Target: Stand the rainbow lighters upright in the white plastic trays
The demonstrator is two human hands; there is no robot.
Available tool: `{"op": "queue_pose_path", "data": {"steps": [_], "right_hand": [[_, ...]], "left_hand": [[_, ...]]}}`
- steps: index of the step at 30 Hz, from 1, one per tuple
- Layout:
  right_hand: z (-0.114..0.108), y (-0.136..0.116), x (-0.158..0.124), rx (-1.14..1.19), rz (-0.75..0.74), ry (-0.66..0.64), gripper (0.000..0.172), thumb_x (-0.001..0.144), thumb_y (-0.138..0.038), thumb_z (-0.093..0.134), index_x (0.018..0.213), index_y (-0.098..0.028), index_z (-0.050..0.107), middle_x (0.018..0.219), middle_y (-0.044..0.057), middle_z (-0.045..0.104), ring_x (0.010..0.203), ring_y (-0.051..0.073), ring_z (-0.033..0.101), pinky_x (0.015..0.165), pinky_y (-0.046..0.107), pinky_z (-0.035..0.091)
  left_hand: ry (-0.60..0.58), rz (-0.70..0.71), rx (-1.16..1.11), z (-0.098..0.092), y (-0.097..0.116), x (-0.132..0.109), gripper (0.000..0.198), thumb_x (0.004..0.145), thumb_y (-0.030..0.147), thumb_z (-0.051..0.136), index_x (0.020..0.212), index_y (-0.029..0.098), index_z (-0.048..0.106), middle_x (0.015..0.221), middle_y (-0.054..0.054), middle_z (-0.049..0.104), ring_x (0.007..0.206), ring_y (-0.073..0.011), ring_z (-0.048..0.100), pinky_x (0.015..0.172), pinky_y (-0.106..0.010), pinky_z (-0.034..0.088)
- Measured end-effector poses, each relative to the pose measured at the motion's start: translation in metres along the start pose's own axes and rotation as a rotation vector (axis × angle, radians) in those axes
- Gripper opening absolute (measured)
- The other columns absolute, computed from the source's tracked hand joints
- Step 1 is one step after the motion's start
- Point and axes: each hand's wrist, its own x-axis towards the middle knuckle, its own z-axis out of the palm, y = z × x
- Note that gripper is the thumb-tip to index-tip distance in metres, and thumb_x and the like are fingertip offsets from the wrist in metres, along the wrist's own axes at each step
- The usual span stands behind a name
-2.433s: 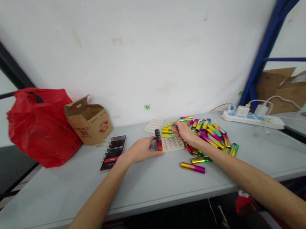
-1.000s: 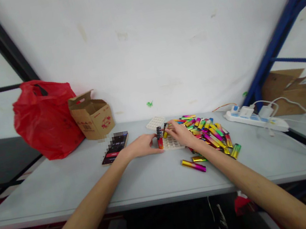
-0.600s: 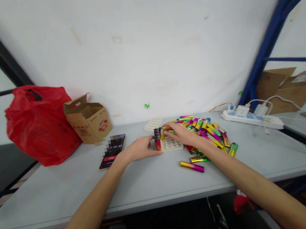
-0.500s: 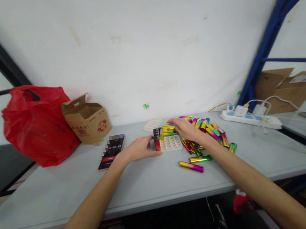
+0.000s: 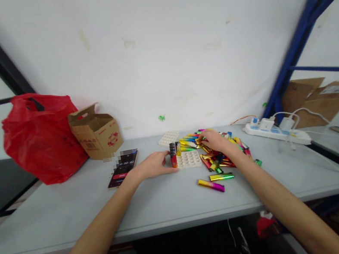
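Observation:
A white tray with round holes (image 5: 189, 160) lies on the grey table (image 5: 156, 199). Two coloured lighters stand upright in its left edge: a red and black one (image 5: 173, 155) and a yellow one (image 5: 177, 148). My left hand (image 5: 153, 166) rests beside the tray's left end, fingers curled against the red lighter. My right hand (image 5: 216, 140) is over a pile of shiny multicoloured lighters (image 5: 216, 153) to the right of the tray, fingers bent down into the pile; what they pinch is hidden.
A phone (image 5: 123, 169) lies left of my left hand. A small cardboard box (image 5: 96, 132) and a red plastic bag (image 5: 40, 136) stand at the back left. A second white tray (image 5: 168, 137) lies behind. A power strip (image 5: 277, 132) with cables sits at right. Two loose lighters (image 5: 211, 185) lie nearer me.
My right hand set a yellow lighter upright in the tray beside the red one, then moved right, back onto the pile. My left hand stayed at the tray.

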Motion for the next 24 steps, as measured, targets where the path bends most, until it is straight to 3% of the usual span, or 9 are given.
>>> {"op": "queue_pose_path", "data": {"steps": [4, 8, 17, 21, 24], "right_hand": [[0.000, 0.002, 0.001, -0.003, -0.028, -0.014, 0.019, 0.089, -0.009, 0.059, 0.096, -0.013, 0.077, 0.106, 0.014, 0.075, 0.103, 0.024, 0.066, 0.096, 0.032, 0.046], [0.001, 0.009, 0.001, -0.009, -0.049, -0.033, 0.024, 0.088, -0.005, 0.058, 0.096, -0.013, 0.079, 0.104, 0.014, 0.074, 0.102, 0.024, 0.065, 0.095, 0.032, 0.046], [0.011, 0.023, 0.000, 0.028, -0.166, 0.017, 0.018, 0.096, -0.024, 0.062, 0.097, -0.015, 0.077, 0.102, 0.013, 0.071, 0.102, 0.024, 0.061, 0.096, 0.034, 0.044], [0.009, 0.016, 0.000, -0.021, -0.131, 0.129, 0.026, 0.102, -0.029, 0.051, 0.100, -0.014, 0.072, 0.110, 0.017, 0.067, 0.103, 0.024, 0.061, 0.094, 0.033, 0.044], [-0.001, 0.005, -0.002, 0.067, -0.038, 0.245, 0.033, 0.107, -0.031, 0.039, 0.105, -0.015, 0.067, 0.098, 0.013, 0.071, 0.091, 0.022, 0.064, 0.084, 0.030, 0.044]], "left_hand": [[0.008, 0.001, 0.009, 0.002, -0.002, 0.001, 0.064, 0.077, 0.073, 0.064, 0.106, 0.016, 0.062, 0.090, -0.007, 0.070, 0.076, -0.0233, 0.065, 0.064, -0.029, 0.043], [0.011, 0.001, 0.002, 0.003, -0.003, 0.001, 0.065, 0.076, 0.074, 0.064, 0.109, 0.017, 0.062, 0.089, -0.006, 0.070, 0.075, -0.0232, 0.065, 0.064, -0.029, 0.042], [0.007, 0.000, -0.005, 0.002, -0.002, 0.001, 0.065, 0.076, 0.072, 0.064, 0.112, 0.017, 0.062, 0.090, -0.006, 0.069, 0.077, -0.0231, 0.065, 0.064, -0.028, 0.042], [0.006, 0.000, 0.004, 0.002, -0.001, 0.000, 0.065, 0.077, 0.073, 0.064, 0.108, 0.016, 0.062, 0.091, -0.008, 0.070, 0.078, -0.0239, 0.065, 0.064, -0.029, 0.043], [0.005, 0.000, 0.013, 0.001, -0.001, 0.000, 0.064, 0.077, 0.074, 0.063, 0.105, 0.016, 0.062, 0.091, -0.008, 0.070, 0.077, -0.0240, 0.065, 0.064, -0.030, 0.044]]}}
